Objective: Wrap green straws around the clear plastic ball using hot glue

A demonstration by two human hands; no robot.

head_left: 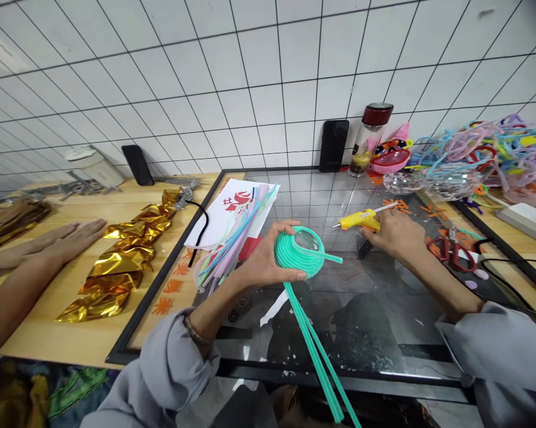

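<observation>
My left hand (268, 255) is wrapped round a round form coiled in teal strips (297, 260), with a clear opening at its top. One loose strip end sticks out to the right from it. Beneath the form, several long teal strips (315, 345) hang down past the table's front edge. My right hand (390, 232) is closed on a yellow glue gun (359, 219), whose nozzle points left, a short way from the form and not touching it.
Pastel strips (232, 238) lie on white paper (218, 205) at the left. Red scissors (453, 252) and cables are at the right, below tangled strips (482, 154). Gold foil (120, 261) and another person's hands (72, 241) are far left. A phone (333, 145) and jar (368, 139) stand behind.
</observation>
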